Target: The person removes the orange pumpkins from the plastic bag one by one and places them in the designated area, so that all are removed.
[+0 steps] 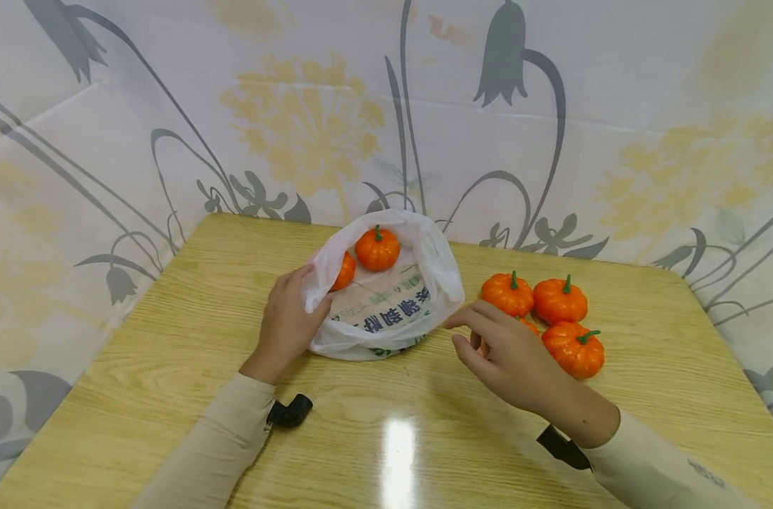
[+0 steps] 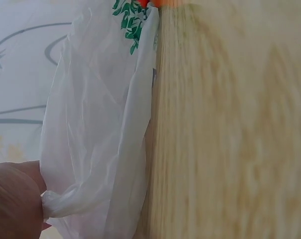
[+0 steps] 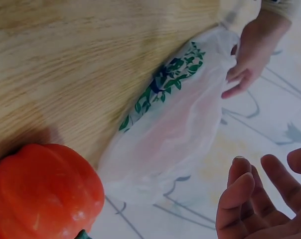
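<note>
A white plastic bag with printed lettering lies on the table, its mouth held wide. Inside it sit two orange toy pumpkins, one at the back and another partly hidden by the left rim. My left hand grips the bag's left edge; the left wrist view shows bunched plastic at the thumb. Just right of the bag hovers my right hand, fingers loosely bent and holding nothing. Several more pumpkins cluster beside it, one mostly hidden behind the hand.
The wooden table ends at the back against a flower-patterned cloth. Black straps show at both wrists. In the right wrist view a pumpkin looms close.
</note>
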Motion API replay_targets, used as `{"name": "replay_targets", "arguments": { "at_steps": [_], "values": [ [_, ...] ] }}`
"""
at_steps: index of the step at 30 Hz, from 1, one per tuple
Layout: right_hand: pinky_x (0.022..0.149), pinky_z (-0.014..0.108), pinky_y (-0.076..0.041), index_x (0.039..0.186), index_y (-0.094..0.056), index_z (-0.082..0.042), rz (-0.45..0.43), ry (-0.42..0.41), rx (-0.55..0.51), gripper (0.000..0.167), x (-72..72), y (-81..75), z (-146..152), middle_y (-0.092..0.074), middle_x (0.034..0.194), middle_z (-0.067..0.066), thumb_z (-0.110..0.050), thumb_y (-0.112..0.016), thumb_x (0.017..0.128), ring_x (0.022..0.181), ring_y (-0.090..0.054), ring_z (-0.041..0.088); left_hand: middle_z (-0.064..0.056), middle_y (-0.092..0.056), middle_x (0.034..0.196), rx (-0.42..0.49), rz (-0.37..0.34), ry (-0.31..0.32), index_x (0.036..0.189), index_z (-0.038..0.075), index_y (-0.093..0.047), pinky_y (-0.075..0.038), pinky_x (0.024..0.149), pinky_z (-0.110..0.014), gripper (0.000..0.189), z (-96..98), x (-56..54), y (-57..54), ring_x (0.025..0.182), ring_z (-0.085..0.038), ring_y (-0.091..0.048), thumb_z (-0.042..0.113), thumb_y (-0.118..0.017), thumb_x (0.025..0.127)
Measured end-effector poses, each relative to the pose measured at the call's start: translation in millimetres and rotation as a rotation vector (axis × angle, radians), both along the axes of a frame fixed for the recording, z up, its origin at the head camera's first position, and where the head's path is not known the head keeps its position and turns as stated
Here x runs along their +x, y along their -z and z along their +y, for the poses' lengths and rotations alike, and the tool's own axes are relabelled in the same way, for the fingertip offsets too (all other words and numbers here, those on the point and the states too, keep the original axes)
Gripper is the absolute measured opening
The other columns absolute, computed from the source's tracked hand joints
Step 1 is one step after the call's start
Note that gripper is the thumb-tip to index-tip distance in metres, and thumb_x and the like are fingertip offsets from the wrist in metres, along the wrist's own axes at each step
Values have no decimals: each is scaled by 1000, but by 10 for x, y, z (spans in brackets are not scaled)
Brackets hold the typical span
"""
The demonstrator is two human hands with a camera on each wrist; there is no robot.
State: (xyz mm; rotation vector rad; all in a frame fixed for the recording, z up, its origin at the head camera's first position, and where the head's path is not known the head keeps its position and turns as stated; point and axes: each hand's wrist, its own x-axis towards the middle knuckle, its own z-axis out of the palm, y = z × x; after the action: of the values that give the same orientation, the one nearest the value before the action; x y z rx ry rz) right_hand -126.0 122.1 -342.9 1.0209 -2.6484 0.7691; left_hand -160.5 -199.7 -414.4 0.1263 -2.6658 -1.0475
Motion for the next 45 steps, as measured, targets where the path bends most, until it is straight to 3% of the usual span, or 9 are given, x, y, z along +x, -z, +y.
{"name": "replay_targets", "arguments": {
  "at_steps": [8, 14, 22, 27, 30, 35, 40, 45],
  "values": [
    [52, 19, -44, 111, -69, -13, -41, -10, 55, 17, -127, -31, -132, -65, 106, -3, -17, -64, 95, 73, -56, 11, -18, -53, 140, 1, -30, 10, 149, 8, -42, -43, 104, -57, 67, 11, -30, 23, 123, -39, -52, 26, -71, 92],
    [55, 19, -47, 113, -69, -12, -56, -11, 79, 19, -196, -67, -184, -65, 107, -3, -19, -64, 96, 74, -56, 8, -16, -58, 135, 13, -38, 23, 149, 10, -41, -46, 101, -55, 58, 29, -45, 4, 121, -37, -57, 20, -64, 96],
    [59, 21, -47, 112, -69, -12, -84, -16, 102, 18, -313, -83, -233, -65, 107, -2, -19, -62, 97, 71, -53, 5, -13, -65, 124, 8, -10, -9, 145, 12, -45, -51, 70, -42, 49, 46, -63, -53, 92, -33, -65, 24, -56, 100],
    [60, 22, -48, 112, -68, -13, -108, -2, 118, 17, -384, -75, -274, -66, 106, -2, -20, -61, 98, 73, -56, 8, -13, -66, 122, 4, -8, -6, 144, 12, -46, -46, 63, -36, 47, 50, -80, -60, 79, -32, -62, 26, -54, 100],
    [60, 23, -48, 111, -68, -13, -124, 3, 125, 17, -412, -76, -302, -66, 104, -1, -20, -60, 97, 74, -57, 11, -14, -63, 124, -7, -25, 1, 144, 12, -46, -48, 72, -42, 50, 54, -84, -71, 87, -33, -61, 28, -57, 99],
    [63, 24, -49, 111, -69, -13, -119, -1, 132, 17, -443, -88, -343, -67, 103, -1, -19, -61, 97, 78, -58, 14, -19, -54, 133, -77, -31, -6, 146, 12, -45, -42, 93, -59, 59, 63, -84, -173, 117, -40, -54, 31, -65, 93],
    [67, 26, -51, 110, -69, -13, -107, 1, 135, 17, -458, -88, -377, -67, 102, -1, -20, -61, 97, 84, -61, 18, -22, -51, 138, -150, -4, 39, 148, 13, -43, -41, 97, -62, 66, 93, -178, -302, 120, -43, -52, 36, -68, 92],
    [71, 28, -53, 110, -69, -14, -123, -22, 147, 18, -453, -57, -484, -66, 104, 0, -22, -59, 97, 88, -63, 19, -21, -51, 141, -182, -48, 60, 151, 13, -39, -44, 98, -62, 68, 62, -264, -323, 121, -43, -53, 37, -65, 93]
  ]
}}
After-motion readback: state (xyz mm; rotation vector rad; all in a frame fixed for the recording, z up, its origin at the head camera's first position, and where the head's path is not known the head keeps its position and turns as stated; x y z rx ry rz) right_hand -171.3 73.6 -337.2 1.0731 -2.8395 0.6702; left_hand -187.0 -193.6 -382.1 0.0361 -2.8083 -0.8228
